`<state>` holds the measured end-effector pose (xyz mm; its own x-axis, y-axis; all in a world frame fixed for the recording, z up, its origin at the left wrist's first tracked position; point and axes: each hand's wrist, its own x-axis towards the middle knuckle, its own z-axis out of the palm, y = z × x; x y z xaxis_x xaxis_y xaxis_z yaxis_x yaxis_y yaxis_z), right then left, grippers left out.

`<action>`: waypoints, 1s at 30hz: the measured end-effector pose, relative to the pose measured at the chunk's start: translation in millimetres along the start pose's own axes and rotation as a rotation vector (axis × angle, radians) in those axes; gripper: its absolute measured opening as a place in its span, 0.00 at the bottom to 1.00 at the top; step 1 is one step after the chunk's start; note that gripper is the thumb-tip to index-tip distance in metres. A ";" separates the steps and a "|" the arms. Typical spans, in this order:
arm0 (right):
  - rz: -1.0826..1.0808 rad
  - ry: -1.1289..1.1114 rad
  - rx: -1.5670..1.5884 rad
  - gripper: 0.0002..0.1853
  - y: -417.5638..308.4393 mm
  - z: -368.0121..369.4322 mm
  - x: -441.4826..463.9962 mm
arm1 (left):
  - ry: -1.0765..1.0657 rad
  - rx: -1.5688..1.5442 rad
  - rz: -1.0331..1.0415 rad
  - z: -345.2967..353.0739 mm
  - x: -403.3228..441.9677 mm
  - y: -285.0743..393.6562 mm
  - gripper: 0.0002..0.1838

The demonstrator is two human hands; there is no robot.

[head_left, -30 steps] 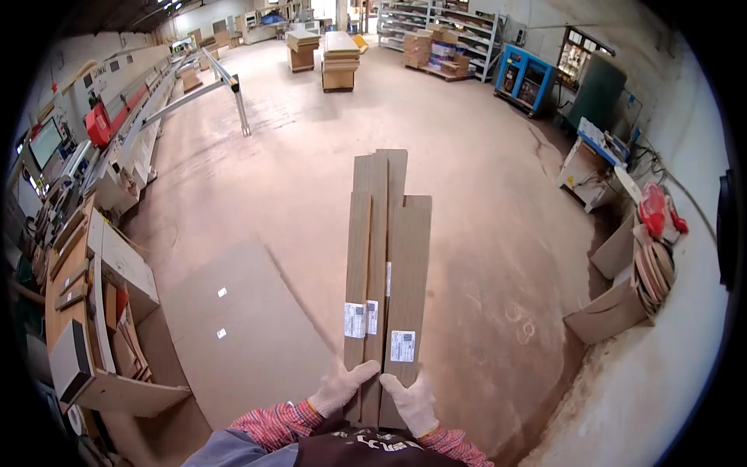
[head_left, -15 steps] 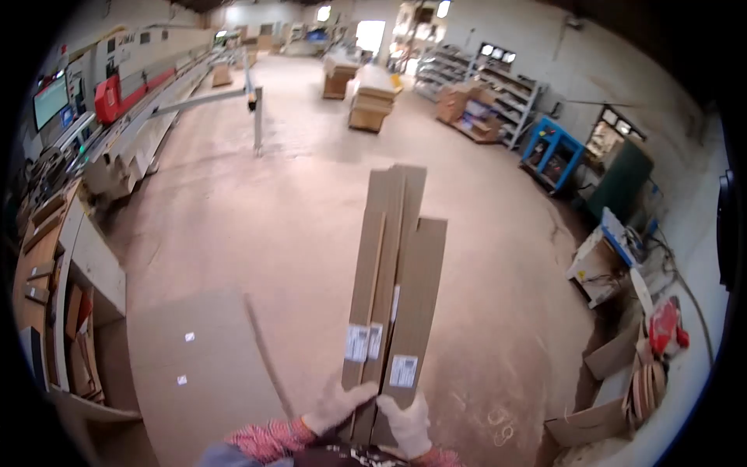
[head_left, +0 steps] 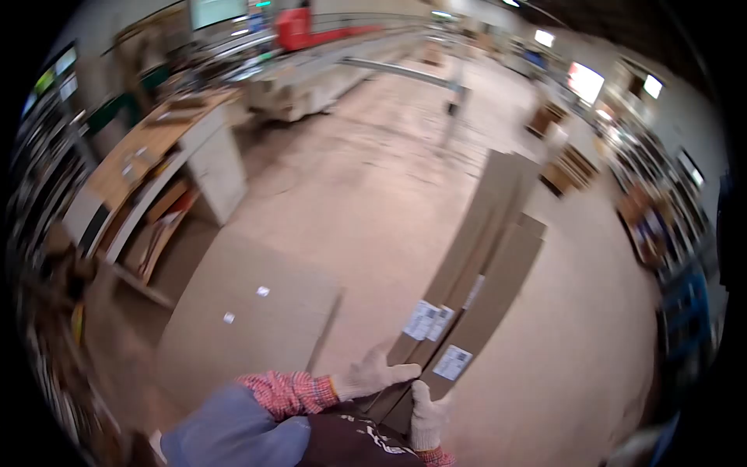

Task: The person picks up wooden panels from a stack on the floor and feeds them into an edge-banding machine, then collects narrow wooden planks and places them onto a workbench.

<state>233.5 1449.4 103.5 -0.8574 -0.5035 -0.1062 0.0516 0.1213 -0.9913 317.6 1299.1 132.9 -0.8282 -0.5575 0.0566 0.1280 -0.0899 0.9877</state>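
Several long brown boards (head_left: 486,249) with white labels stretch forward from my body, side by side. My left hand (head_left: 375,377), in a pale glove, is closed on their near end, its thumb lying over the top. Close beside it my right hand (head_left: 428,412), also gloved, grips the right-hand boards, thumb up. The fingers underneath are hidden by the boards. One label (head_left: 451,362) shows just ahead of my right thumb. Motion blurs the far ends of the boards.
A large flat panel (head_left: 249,311) with two small labels lies at the lower left. Behind it stands a wooden workbench (head_left: 124,167) with open shelves. A long machine (head_left: 288,89) runs along the back left. Stacked boards (head_left: 568,170) stand farther off, with shelving (head_left: 661,194) at the right.
The view has turned left and tilted, so the workbench and panel appear farther right. The boards now slant up to the right, with both hands still on them.
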 end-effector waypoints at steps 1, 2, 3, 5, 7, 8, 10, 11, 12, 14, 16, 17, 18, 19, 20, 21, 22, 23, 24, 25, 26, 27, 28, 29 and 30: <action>-0.003 -0.092 -0.006 0.32 5.3 -2.2 9.7 | 0.091 0.009 0.009 4.0 -1.3 -2.2 0.29; -0.019 -0.120 0.027 0.33 9.3 -3.5 25.0 | 0.100 -0.035 -0.034 4.7 5.6 -1.3 0.33; -0.040 -0.144 0.058 0.34 9.9 -7.6 44.0 | 0.102 -0.087 -0.067 8.8 13.2 -1.7 0.36; -0.066 -0.279 0.040 0.33 -0.7 -10.6 76.1 | 0.223 -0.050 -0.046 17.1 23.2 2.2 0.36; -0.033 -0.386 0.091 0.32 0.7 -3.3 105.6 | 0.303 0.016 -0.034 13.3 40.1 0.7 0.36; -0.040 -0.415 0.103 0.32 0.3 0.0 111.1 | 0.329 0.031 -0.023 15.1 39.3 -0.6 0.36; -0.009 -0.554 0.059 0.30 -43.0 58.1 184.2 | 0.497 0.013 0.008 -5.8 79.5 16.8 0.35; -0.006 -0.599 0.037 0.30 -54.1 67.1 204.4 | 0.573 -0.003 0.020 -31.6 118.4 22.2 0.34; -0.021 -0.656 -0.007 0.29 -61.2 80.2 218.3 | 0.632 -0.043 -0.011 -40.1 125.0 23.3 0.33; -0.074 -0.741 -0.016 0.28 -51.4 90.9 252.9 | 0.709 -0.050 0.001 -43.3 144.2 1.7 0.33; -0.085 -0.826 -0.083 0.26 -62.2 132.3 289.7 | 0.778 0.008 -0.015 -79.2 173.6 -6.9 0.32; -0.097 -0.864 -0.117 0.25 -64.9 150.0 306.5 | 0.799 -0.001 -0.003 -96.9 187.0 -16.3 0.32; -0.108 -0.882 -0.127 0.25 -68.8 166.8 320.5 | 0.807 0.031 -0.030 -114.0 198.3 -25.4 0.32; -0.115 -0.892 -0.225 0.25 -74.5 185.1 333.3 | 0.811 0.060 -0.058 -129.8 209.3 -34.4 0.32; -0.133 -0.893 -0.325 0.24 -78.4 199.1 346.2 | 0.820 0.045 -0.037 -134.8 220.0 -44.0 0.32; -0.169 -0.905 -0.345 0.24 -86.8 221.5 365.7 | 0.868 -0.020 0.005 -146.7 240.8 -39.7 0.33; -0.206 -0.909 -0.312 0.24 -90.7 247.1 383.3 | 0.923 -0.074 0.051 -169.5 261.9 -32.4 0.33; -0.203 -0.923 -0.306 0.25 -96.2 264.9 397.8 | 0.959 -0.108 0.050 -189.6 280.6 -31.7 0.33; -0.139 -0.951 -0.413 0.26 -114.4 288.7 417.3 | 0.946 -0.158 0.033 -211.0 298.9 -20.4 0.33; -0.142 -0.973 -0.410 0.26 -120.9 309.3 432.1 | 0.924 -0.178 0.035 -232.5 314.1 -10.8 0.32; -0.145 -1.040 -0.316 0.27 -128.1 333.5 448.2 | 0.938 -0.218 0.088 -249.9 328.3 0.0 0.31; -0.150 -1.103 -0.204 0.28 -122.6 346.2 459.9 | 0.948 -0.193 0.097 -261.0 337.0 -1.5 0.31; -0.201 -1.144 -0.222 0.28 -139.5 376.2 467.4 | 0.976 -0.188 0.101 -286.7 344.7 15.3 0.30; -0.193 -1.158 -0.210 0.28 -148.2 399.2 467.7 | 1.005 -0.180 0.106 -304.5 347.1 26.8 0.30; -0.118 -1.174 -0.205 0.27 -155.7 427.6 469.9 | 1.021 -0.171 0.104 -327.0 350.2 38.7 0.30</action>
<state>41.5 828.2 174.7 0.1447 -0.9812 -0.1276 -0.1695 0.1025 -0.9802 211.0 830.5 143.3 0.0366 -0.9953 -0.0892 0.3140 -0.0732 0.9466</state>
